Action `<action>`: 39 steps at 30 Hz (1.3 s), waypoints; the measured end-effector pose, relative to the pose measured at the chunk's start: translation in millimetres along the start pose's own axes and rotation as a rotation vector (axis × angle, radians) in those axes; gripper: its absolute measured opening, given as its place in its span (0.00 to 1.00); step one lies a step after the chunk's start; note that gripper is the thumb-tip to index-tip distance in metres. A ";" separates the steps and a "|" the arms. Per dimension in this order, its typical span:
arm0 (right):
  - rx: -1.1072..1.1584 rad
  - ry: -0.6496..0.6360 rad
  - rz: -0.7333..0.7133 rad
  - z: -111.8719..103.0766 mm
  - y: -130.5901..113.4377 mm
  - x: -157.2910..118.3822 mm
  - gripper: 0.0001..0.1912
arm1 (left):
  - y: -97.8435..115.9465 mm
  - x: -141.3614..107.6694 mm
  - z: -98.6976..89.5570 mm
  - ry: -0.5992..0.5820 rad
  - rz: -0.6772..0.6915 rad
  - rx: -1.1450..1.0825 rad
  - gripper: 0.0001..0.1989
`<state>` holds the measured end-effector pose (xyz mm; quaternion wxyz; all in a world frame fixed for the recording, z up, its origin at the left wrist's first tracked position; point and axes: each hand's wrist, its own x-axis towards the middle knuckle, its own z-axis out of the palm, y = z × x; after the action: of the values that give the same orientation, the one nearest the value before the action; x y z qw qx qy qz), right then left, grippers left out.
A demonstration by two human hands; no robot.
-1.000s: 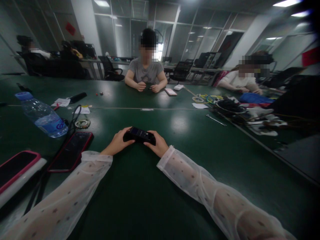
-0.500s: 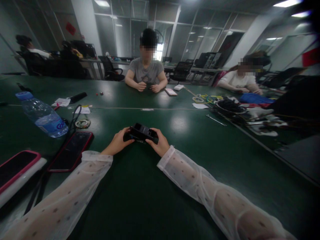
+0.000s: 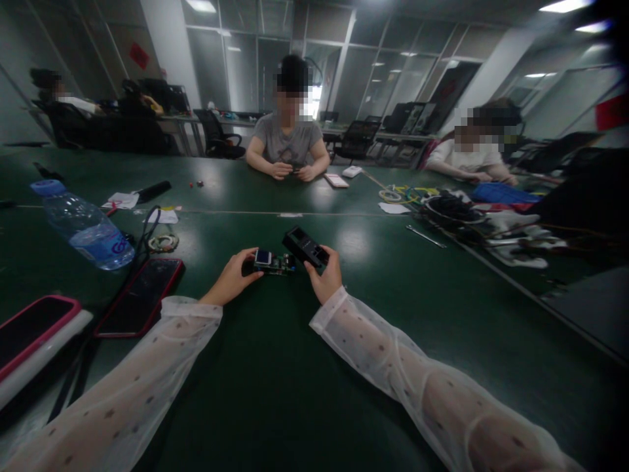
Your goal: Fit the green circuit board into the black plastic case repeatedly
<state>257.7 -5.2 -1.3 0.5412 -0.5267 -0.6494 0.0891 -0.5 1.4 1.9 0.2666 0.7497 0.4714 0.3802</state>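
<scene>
Between thumb and fingers, my left hand (image 3: 234, 278) grips the left end of a circuit board (image 3: 275, 262) with a small screen on it; whether a lower casing sits beneath the board I cannot tell. My right hand (image 3: 326, 274) pinches the lower right end of a black plastic cover (image 3: 303, 245) with cut-out openings. The cover is tilted, up and to the right of the board, leaving the screen and green components exposed. Both pieces are above the green table (image 3: 275, 380), near its middle.
To the left are a water bottle (image 3: 88, 226), a red-edged phone (image 3: 140, 298), a pink-cased phone (image 3: 34, 324) and a coiled cable (image 3: 163, 243). A wrench (image 3: 425, 236) and a heap of cables (image 3: 455, 213) lie right. Across the table sits a person (image 3: 287, 141); another person (image 3: 464, 157) sits right.
The black cover has come off the circuit board and moved up and right in my right hand. The board, now uncovered, stays in my left hand at about the same place.
</scene>
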 end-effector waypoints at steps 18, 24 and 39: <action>-0.178 -0.071 0.045 4.3 5.4 -3.1 0.26 | 5.2 -0.9 -1.9 -0.001 -0.016 0.068 0.30; -0.211 -0.152 0.002 3.1 2.2 -4.2 0.31 | 7.0 -1.1 -2.4 -0.003 -0.002 0.094 0.29; -0.162 -0.171 -0.015 2.6 -5.6 -4.2 0.32 | 4.5 0.3 -0.3 0.017 0.028 0.118 0.29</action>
<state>251.8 -9.8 -1.1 0.4402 -0.5543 -0.7022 0.0768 1.6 -0.2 5.6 0.2124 0.7674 0.4847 0.3619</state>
